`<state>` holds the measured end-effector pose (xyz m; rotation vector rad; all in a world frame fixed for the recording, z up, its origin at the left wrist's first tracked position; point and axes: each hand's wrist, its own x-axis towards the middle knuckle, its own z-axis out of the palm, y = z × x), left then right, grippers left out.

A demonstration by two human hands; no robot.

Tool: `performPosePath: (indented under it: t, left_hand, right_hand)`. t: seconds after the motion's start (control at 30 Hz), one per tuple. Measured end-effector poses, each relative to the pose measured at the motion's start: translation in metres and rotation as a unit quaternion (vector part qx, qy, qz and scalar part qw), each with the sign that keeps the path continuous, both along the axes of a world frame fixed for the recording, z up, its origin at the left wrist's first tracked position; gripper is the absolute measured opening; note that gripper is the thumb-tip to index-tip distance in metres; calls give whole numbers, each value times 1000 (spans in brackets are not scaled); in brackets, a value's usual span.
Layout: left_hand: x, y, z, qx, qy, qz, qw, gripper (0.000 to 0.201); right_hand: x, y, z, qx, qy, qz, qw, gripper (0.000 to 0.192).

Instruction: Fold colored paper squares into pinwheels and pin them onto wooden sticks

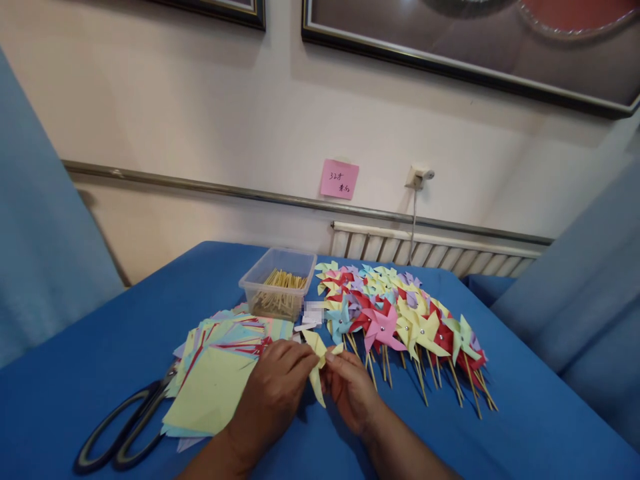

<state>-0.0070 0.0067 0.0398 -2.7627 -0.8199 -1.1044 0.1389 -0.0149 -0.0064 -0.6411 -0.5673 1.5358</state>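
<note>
Head view: both hands pinch one yellow paper piece (317, 360) at table centre, left hand (273, 393) gripping its upper folds, right hand (350, 387) holding its right tip; folding appears partway done, no stick fitted. At nine o'clock lies a stack of uncut coloured sheets (220, 373), scissors (125, 427) beyond. At twelve, a tub of sticks (277, 283). At two, many finished pinwheels (400, 320).
</note>
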Motion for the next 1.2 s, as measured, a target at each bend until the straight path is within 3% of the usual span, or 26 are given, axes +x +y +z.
performPosePath:
  t: [0.37, 0.47, 0.57, 0.67, 0.77, 0.83, 0.93, 1.0, 1.07, 1.2]
  left_hand:
    - [-1, 0, 2, 5, -2, 5, 1000, 21]
    - [-3, 2, -1, -39, -5, 17, 999, 23]
    - [-3, 6, -6, -147, -52, 37, 987, 22]
    - [-1, 12, -10, -319, -146, 74, 934, 11]
    - [3, 15, -9, -490, -266, 79, 826, 8]
    - [4, 15, -8, -575, -326, 51, 749, 14]
    - [6, 11, -7, -657, -363, -3, 660, 18]
    - [7, 8, -8, -682, -374, -35, 627, 25]
    - [8, 7, -12, -691, -379, -48, 613, 29]
    - [11, 7, -19, -705, -369, -56, 603, 33]
  right_hand:
    - [5, 1, -1, -16, 6, 27, 999, 26]
    - [6, 1, 0, -11, -27, -10, 1000, 36]
    - [8, 1, -1, 29, -120, -99, 987, 40]
    - [13, 1, 0, 97, -256, -181, 944, 47]
    - [17, 0, 3, 161, -378, -208, 888, 46]
    - [18, -1, 3, 175, -412, -197, 872, 50]
    - [14, 2, -1, 135, -347, -141, 917, 60]
    - [10, 4, -4, 100, -257, -91, 957, 59]
    - [7, 6, -5, 84, -190, -53, 977, 49]
    - [5, 5, 1, 75, -149, -35, 985, 35]
